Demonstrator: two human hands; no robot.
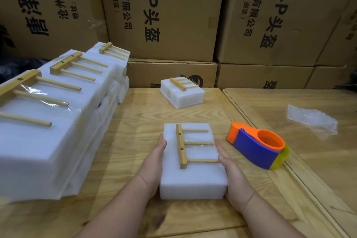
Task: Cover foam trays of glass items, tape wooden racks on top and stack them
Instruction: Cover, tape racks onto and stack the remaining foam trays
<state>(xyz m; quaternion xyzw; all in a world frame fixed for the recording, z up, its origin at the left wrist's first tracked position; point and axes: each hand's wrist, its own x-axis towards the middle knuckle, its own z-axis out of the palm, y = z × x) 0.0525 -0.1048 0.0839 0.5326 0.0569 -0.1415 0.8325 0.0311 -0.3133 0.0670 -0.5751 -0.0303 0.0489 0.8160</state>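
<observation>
Stacked foam blocks (58, 121): white, piled at the left of the tabletop (135, 121), several layers deep; a row of wooden racks (75, 67) lay on top, the nearest one under clear tape.
Left hand (154, 162): flat against the left side of the foam block, fingers straight and pointing away from the person, pressing inward.
Foam block (193, 179): white, rectangular, resting on the tabletop in front of the person, held between the two hands.
Wooden rack (190, 146): one crossbar with three dowels pointing right, lying flat on top of the foam block; a strip of clear tape crossed the middle dowel.
Far foam block (182, 94): smaller in view, near the tabletop's back edge, turned at an angle, its own rack on top.
Right hand (233, 174): flat against the block's right side, fingers straight, thumb near the top edge, pressing inward.
Tape dispenser (258, 147): orange, blue and yellow, on the tabletop just right of the block, not touched by either hand.
Bubble wrap scrap (311, 120): clear, on the adjoining tabletop at far right.
Cardboard cartons (164, 15): brown, printed, stacked behind the tabletop.
</observation>
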